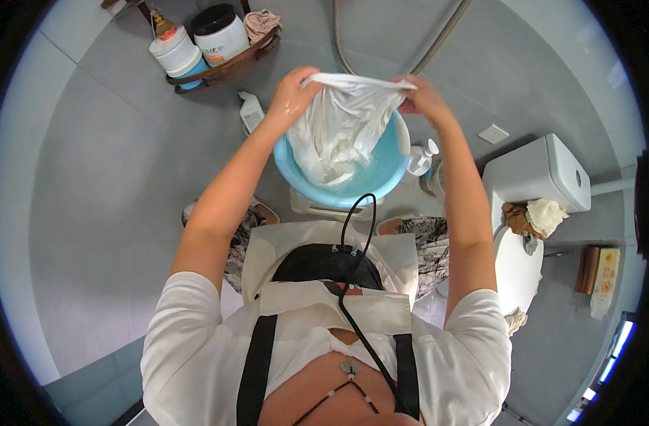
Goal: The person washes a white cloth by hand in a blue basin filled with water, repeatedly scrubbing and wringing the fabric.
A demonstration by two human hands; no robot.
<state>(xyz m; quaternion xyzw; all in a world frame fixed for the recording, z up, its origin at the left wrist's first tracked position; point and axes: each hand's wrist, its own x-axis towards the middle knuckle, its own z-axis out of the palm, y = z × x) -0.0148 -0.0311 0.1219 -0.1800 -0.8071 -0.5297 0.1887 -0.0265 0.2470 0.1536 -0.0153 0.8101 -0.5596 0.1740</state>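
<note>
Grip: white cloth [346, 117] is grasped along its top edge, one end pinched in the left hand [294, 92], the other in the right hand [425, 98];
Cloth: spread between both hands over the basin [300, 186], its lower folds dipped in the water [371, 174];
Basin: light blue, supported on a pale stool [307, 206];
Flanks: occupied by a white bottle [251, 111] at left, a white pump bottle [422, 157] at right.

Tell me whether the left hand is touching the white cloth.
Touching. The head view shows the left hand gripping the upper left corner of the white cloth, fingers closed over its edge.
</note>
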